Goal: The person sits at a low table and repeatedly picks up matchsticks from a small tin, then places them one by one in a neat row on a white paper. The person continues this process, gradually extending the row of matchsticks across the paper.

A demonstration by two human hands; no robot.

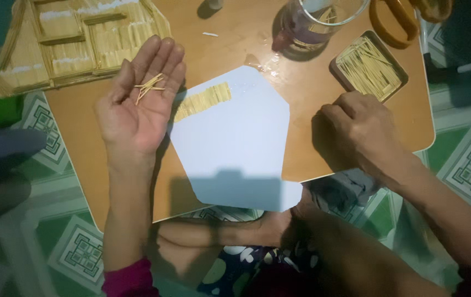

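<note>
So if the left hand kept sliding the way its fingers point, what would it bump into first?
Probably the little stick house. The left hand lies palm up, holding a few sticks, with its fingers aimed up towards the house's near edge. Height above the table is hard to judge, so it might pass over.

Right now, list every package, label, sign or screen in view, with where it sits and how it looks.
No labels, signs or screens show.
Small box: upper right of the table, just beyond the right hand; rectangular, dark rim, full of pale thin sticks.
Glass jar: top centre; clear, round, a few sticks inside.
Left hand: open palm up, a few loose sticks on it.
</note>
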